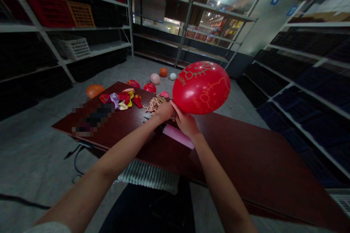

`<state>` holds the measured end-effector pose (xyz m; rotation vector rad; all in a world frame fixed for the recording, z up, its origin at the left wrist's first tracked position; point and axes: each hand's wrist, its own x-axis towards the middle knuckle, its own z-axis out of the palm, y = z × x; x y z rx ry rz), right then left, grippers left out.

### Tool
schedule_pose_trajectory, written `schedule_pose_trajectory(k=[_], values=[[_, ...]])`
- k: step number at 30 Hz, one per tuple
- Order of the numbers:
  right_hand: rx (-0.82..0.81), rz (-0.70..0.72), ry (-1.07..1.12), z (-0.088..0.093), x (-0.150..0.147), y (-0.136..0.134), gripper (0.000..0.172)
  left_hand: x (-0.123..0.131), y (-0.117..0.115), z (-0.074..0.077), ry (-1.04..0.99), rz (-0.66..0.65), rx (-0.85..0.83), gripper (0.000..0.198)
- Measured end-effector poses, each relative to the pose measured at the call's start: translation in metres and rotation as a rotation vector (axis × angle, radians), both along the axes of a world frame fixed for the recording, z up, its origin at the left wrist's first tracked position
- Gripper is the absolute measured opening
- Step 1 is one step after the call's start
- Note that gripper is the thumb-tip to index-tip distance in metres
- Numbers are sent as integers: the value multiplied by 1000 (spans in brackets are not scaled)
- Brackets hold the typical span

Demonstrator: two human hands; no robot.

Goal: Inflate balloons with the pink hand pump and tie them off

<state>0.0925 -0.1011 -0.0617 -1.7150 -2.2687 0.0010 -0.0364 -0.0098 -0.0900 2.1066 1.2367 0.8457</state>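
Over the brown table (pixel 246 160), left hand (pixel 164 112) and right hand (pixel 187 123) clasp the red balloon (pixel 201 87) (apparently at its neck).

Your left hand (pixel 164 111) and right hand (pixel 186 123): both closed at the neck of one inflated red balloon (pixel 201 87), above a dark table (pixel 246 160). Under your right wrist: pink tube (pixel 178 136). Beside your left hand: bundle of string (pixel 154 103); further left, a heap of flat balloons (pixel 121 100).

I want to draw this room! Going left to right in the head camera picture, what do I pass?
Orange balloon on the floor → pile of flat balloons → tangle of string → big red balloon.
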Motion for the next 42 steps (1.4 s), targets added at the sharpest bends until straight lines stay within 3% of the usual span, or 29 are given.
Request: schedule_pose_trajectory(k=[3, 7, 12, 17, 21, 28, 33, 37, 42], values=[[-7, -55, -13, -1, 9, 17, 71, 11, 0, 5, 77, 7, 65, 28], [57, -82, -47, -11, 30, 28, 54, 15, 2, 9, 193, -26, 121, 32], [26, -204, -112, -23, 45, 26, 47, 16, 0, 4, 305, -102, 135, 33], [-28, -223, -124, -17, 38, 22, 43, 12, -5, 4, 377, -162, 149, 36], [-34, -172, -14, -17, 40, 23, 38, 3, -10, 7, 427, -236, 174, 35], [-86, -123, 276, -21, 53, 24, 34, -9, -15, 11, 228, -407, 169, 26], [-126, -168, 323, -11, 46, 19, 39, -10, -13, 11, 246, -290, 392, 25], [-114, -186, 404, -3, 41, 14, 41, -10, -22, 20, 239, -167, 603, 32], [-21, -88, 749, -4, 36, 10, 38, -8, -39, 33, 210, -146, 759, 38]])
